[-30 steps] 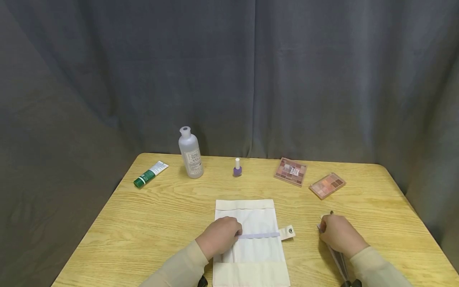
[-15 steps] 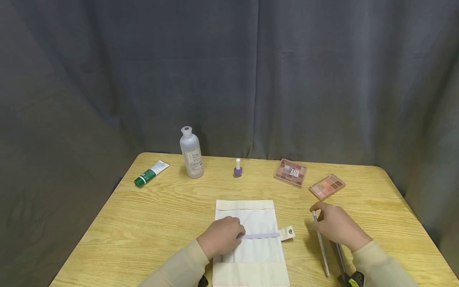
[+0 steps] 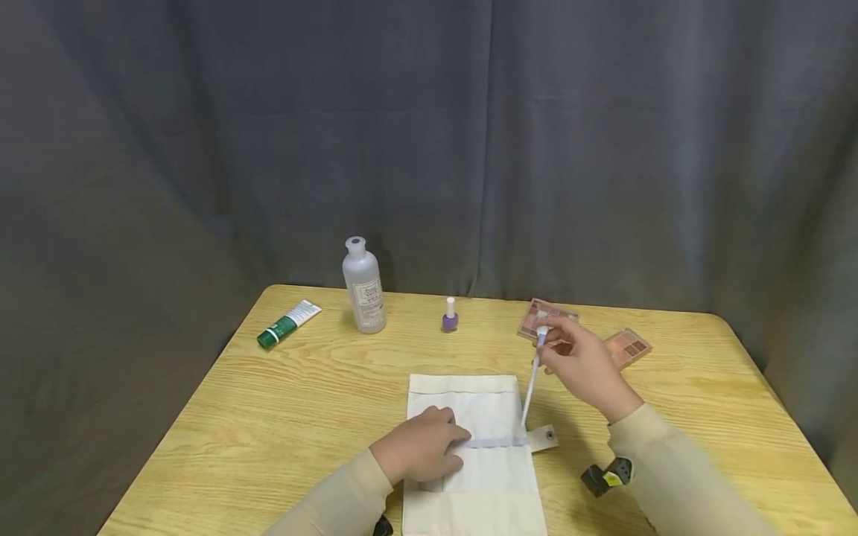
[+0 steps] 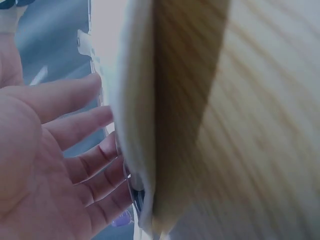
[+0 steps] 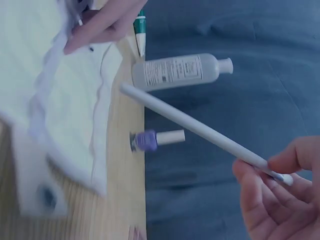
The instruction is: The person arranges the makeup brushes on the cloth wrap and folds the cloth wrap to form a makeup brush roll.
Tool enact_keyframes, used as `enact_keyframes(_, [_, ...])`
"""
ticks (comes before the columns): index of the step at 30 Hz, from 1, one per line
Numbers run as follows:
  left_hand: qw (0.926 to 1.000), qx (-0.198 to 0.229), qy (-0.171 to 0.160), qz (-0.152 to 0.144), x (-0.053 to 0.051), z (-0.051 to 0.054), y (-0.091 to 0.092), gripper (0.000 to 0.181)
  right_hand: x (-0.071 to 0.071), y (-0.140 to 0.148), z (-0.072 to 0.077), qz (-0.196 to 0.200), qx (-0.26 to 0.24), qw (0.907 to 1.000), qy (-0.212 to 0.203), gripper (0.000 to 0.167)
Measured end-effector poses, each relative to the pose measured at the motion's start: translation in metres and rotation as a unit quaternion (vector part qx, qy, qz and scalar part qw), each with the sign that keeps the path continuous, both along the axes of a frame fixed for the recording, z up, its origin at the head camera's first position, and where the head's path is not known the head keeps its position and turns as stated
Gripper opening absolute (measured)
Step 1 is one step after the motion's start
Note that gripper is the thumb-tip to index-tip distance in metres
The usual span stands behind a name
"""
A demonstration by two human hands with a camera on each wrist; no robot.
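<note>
An unrolled white cloth brush roll (image 3: 479, 506) lies at the front middle of the table, with a lilac elastic band (image 3: 496, 442) across it and a snap strap (image 3: 541, 438) at its right edge. My left hand (image 3: 422, 447) rests on its left part, fingers extended near the band. A slim white makeup brush (image 3: 531, 387), with a lilac section near its pale head, is pinched near that head between thumb and fingers of my right hand (image 3: 586, 365). The handle slants down, its lower end over the roll's right edge. In the right wrist view the brush (image 5: 195, 127) crosses the middle.
Along the back stand a clear bottle (image 3: 365, 290) and a purple nail polish bottle (image 3: 450, 318). A green and white tube (image 3: 288, 324) lies at left. Two eyeshadow palettes lie behind my right hand, the nearer palette (image 3: 633, 347) partly covered. A grey curtain (image 3: 429, 149) hangs behind.
My right hand has lifted the makeup brush from the table's right side and carried it left and away from me, toward the roll. My left hand's fingers have spread on the cloth.
</note>
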State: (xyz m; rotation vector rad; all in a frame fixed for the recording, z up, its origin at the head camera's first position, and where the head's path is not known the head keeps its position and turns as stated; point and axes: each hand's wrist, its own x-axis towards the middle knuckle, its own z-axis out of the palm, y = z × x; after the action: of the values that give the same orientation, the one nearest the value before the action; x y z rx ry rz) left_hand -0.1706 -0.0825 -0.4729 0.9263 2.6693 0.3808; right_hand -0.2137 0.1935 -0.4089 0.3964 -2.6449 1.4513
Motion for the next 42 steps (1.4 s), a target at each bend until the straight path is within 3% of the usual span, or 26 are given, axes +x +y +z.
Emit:
enact_keyframes(5, [0.9999,0.010,-0.003,-0.005,0.000,0.001,0.000,0.036,-0.019,-0.025,-0.007,0.021,-0.032,0.9993,0.001,0.043])
enact_keyframes(14, [0.9997,0.018,-0.002,-0.014,0.001,0.003,0.002,0.035,-0.033,-0.054,-0.036,0.031,-0.037,0.9966,-0.066,0.046])
enact_keyframes(21, [0.9997,0.015,0.002,-0.019,0.002,0.005,0.003,0.035,-0.030,-0.066,-0.052,0.046,-0.011,0.9941,-0.098,0.044])
enact_keyframes(32, [1.0000,0.001,0.005,-0.005,0.005,0.007,0.004,0.036,-0.021,-0.074,-0.065,0.035,-0.020,0.9852,-0.166,0.043])
enact_keyframes(42, [0.9999,-0.007,0.011,-0.005,0.005,0.007,0.001,0.041,-0.008,-0.079,-0.072,0.099,0.044,0.9758,-0.190,0.032])
